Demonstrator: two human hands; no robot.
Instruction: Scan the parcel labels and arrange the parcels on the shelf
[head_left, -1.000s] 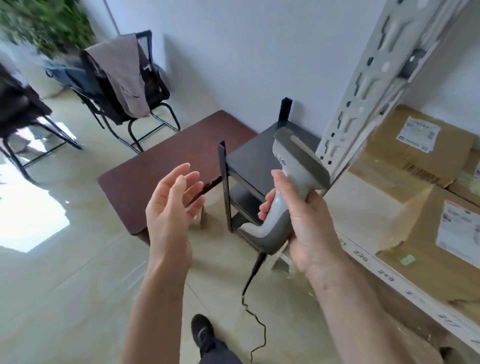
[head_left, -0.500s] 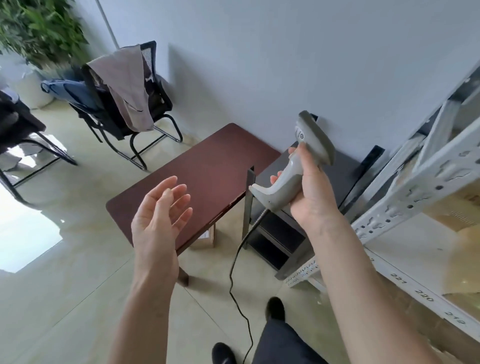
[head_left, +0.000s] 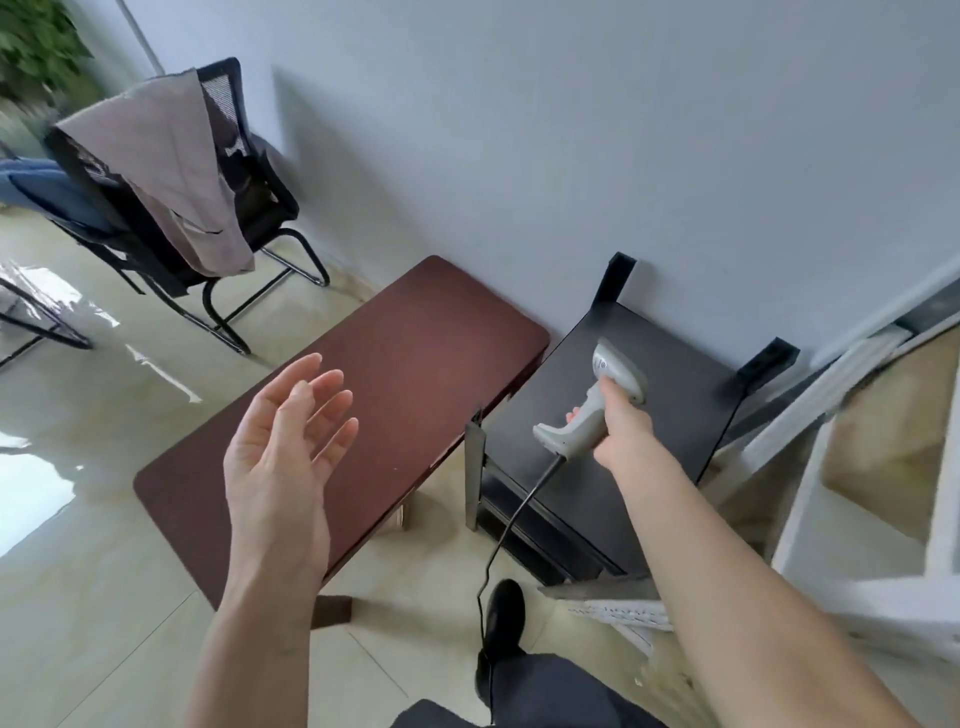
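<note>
My right hand (head_left: 621, 434) grips the handle of a grey corded barcode scanner (head_left: 597, 400), held low over the top of a small black stand (head_left: 670, 395) by the wall. Its black cable (head_left: 511, 525) hangs down to the floor. My left hand (head_left: 283, 452) hovers with straight fingers, holding nothing, above a dark brown low table (head_left: 415, 364). The white metal shelf (head_left: 852, 452) shows at the right edge. A blurred brown cardboard parcel (head_left: 893, 415) sits behind its frame.
A black mesh chair (head_left: 239, 208) with a grey garment (head_left: 171, 171) draped over it stands at the back left by the wall. A second chair with blue cloth (head_left: 47, 192) is further left. My black shoe (head_left: 501, 613) is on the glossy tiled floor.
My view has swung left, away from the shelf and its parcels. My right hand has lowered the scanner from chest height down toward the black stand's top. The left hand stays raised.
</note>
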